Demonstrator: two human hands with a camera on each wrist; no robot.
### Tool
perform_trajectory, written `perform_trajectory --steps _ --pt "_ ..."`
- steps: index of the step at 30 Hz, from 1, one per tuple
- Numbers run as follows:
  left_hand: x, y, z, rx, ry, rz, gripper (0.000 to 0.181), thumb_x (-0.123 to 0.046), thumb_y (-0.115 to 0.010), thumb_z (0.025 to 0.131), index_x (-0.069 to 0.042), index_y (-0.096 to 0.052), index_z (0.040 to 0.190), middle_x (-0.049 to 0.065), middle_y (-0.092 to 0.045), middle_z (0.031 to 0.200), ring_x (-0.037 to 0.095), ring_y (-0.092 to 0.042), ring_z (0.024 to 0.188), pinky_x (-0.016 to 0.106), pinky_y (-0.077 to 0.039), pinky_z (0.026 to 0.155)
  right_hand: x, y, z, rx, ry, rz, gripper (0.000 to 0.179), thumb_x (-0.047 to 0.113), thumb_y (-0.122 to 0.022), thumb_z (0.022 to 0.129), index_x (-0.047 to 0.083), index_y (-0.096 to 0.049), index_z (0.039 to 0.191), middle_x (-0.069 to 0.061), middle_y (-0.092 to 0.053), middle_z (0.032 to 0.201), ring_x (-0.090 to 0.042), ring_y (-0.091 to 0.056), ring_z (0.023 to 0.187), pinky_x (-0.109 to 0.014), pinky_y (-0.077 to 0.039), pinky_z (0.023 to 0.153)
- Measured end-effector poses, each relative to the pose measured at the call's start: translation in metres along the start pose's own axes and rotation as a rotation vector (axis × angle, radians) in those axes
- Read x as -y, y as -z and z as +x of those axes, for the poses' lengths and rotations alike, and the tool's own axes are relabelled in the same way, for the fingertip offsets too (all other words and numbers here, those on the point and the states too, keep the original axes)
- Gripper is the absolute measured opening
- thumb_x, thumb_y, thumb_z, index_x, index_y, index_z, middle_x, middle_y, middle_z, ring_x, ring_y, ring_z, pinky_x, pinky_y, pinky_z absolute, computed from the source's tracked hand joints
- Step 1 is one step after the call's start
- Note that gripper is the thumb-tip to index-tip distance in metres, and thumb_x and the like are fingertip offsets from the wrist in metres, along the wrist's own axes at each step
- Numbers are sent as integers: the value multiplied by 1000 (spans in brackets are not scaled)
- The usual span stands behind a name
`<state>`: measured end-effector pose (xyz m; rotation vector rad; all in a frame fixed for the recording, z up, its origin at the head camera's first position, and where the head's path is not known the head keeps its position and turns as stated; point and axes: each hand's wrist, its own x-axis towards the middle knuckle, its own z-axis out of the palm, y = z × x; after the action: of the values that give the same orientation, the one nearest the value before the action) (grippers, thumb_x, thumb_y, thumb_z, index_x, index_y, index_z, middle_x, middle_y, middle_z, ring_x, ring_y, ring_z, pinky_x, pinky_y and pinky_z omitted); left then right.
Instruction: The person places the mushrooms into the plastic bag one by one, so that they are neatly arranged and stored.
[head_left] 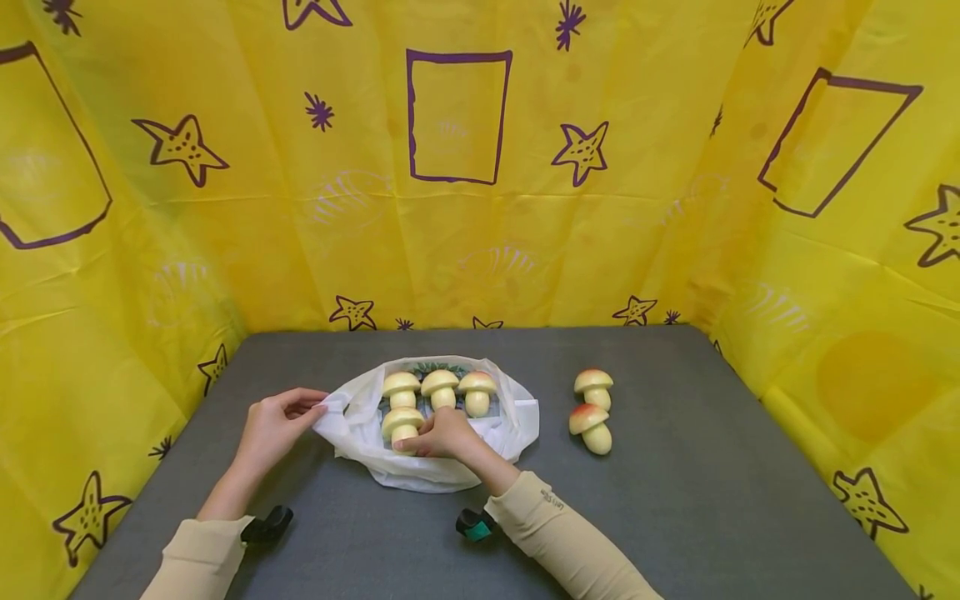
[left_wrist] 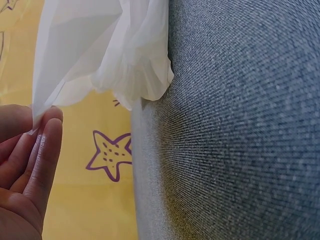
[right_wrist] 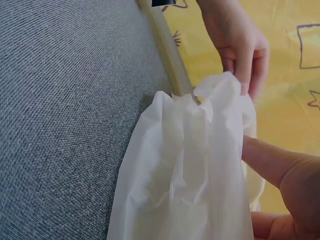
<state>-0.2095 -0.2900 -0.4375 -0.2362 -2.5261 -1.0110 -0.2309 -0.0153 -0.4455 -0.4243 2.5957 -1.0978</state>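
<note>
A white plastic bag (head_left: 420, 479) lies with its mouth spread around several cream toy mushrooms, three in a back row and one in front. With thumb and fingers, my left hand (head_left: 273, 429) pinches the bag's left edge, also visible in the left wrist view as white film (left_wrist: 75, 55) between the fingertips. My right hand (head_left: 450, 435) reaches over the near rim and grips the front mushroom (head_left: 402, 417) by its stem. In the right wrist view the bag's wall (right_wrist: 185, 175) hides my right fingertips and the mushroom.
Two more toy mushrooms, one behind (head_left: 593, 383) and one with a redder cap (head_left: 589, 421), lie right of the bag on the grey table (head_left: 675, 500). Yellow curtains (head_left: 480, 250) with purple drawings enclose the table at the back and sides.
</note>
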Motion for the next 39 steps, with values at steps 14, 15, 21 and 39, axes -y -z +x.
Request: perform_trajectory --steps 14,15,21,39 --pt "0 2 0 -4 2 3 15 -16 -74 83 -9 -73 96 6 -72 83 0 -58 65 12 -48 58 0 1 -2 23 19 41 31 41 -79 74 14 -72 60 7 -63 52 -4 -57 50 -18 -36 46" --pt "0 2 0 -2 3 2 15 -17 -74 83 -9 -73 96 6 -72 83 0 -58 65 12 -48 59 0 0 -2 24 21 47 30 40 -79 74 14 -72 61 7 -63 52 -4 -57 50 -18 -36 46" --pt "0 2 1 -3 -1 0 15 -16 -74 83 -10 -73 96 5 -72 83 0 -58 65 12 -48 59 -1 -2 0 17 33 41 31 40 -79 74 14 -71 60 9 -60 50 -3 -52 50 -17 -34 45" --pt "0 2 -1 -9 -7 0 15 -15 -74 82 -9 -73 96 6 -72 82 -1 -58 64 11 -48 58 -3 6 -8 24 47 58 24 36 -80 73 12 -76 74 8 -65 63 -3 -49 58 -18 -37 51"
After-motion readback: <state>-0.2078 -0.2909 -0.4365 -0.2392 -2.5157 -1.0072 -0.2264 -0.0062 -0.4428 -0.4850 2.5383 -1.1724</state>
